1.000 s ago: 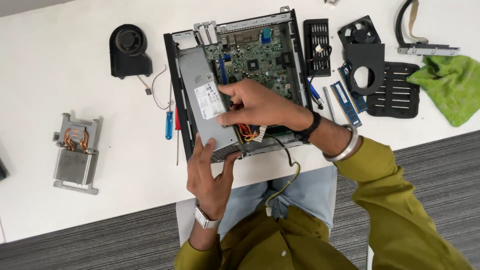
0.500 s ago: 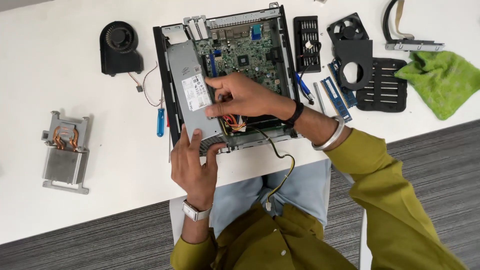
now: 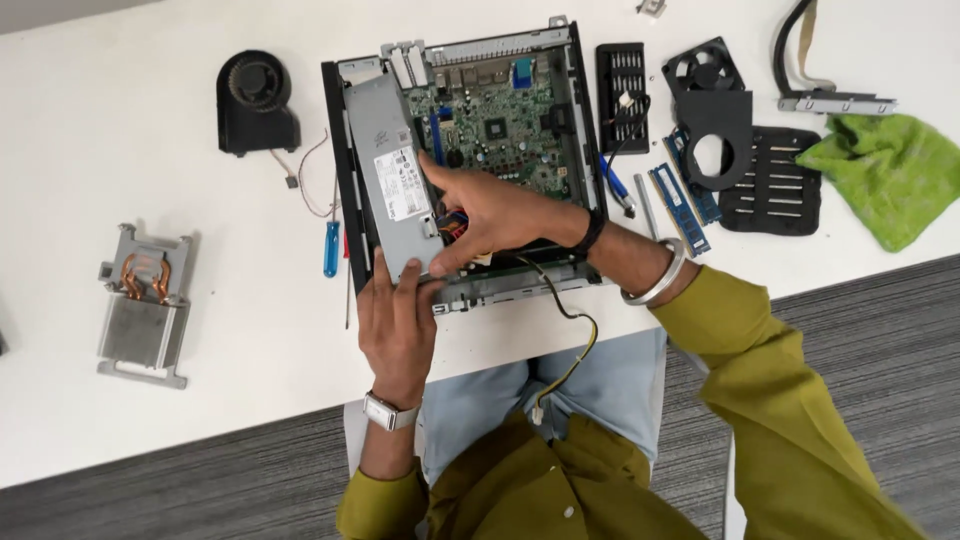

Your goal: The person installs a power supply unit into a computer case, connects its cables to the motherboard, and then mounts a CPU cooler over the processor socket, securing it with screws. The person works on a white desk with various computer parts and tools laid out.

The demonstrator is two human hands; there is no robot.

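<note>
We had both hands on the grey power supply (image 3: 392, 190): left hand (image 3: 395, 310) fingers pinching its near end, right hand (image 3: 495, 212) fingers gripping the cabled side; looked heavy, rigid, best held by its edges.

two hands at the near edge of the white table (image 3: 150, 450): left hand (image 3: 395, 325), right hand (image 3: 495, 210). one open computer case (image 3: 465, 290) at the far edge, one grey power supply (image 3: 390, 180) and one green circuit board (image 3: 500, 130) inside. one black blower fan (image 3: 255, 105) toward the far left. one finned heatsink (image 3: 140, 310) near the left edge. one blue-handled screwdriver (image 3: 331, 248). two blue memory sticks (image 3: 680, 208). one square black fan (image 3: 703, 68). one black shroud (image 3: 715, 135). two black bit trays (image 3: 622, 85). one green cloth (image 3: 885, 175) at the right edge.
</note>
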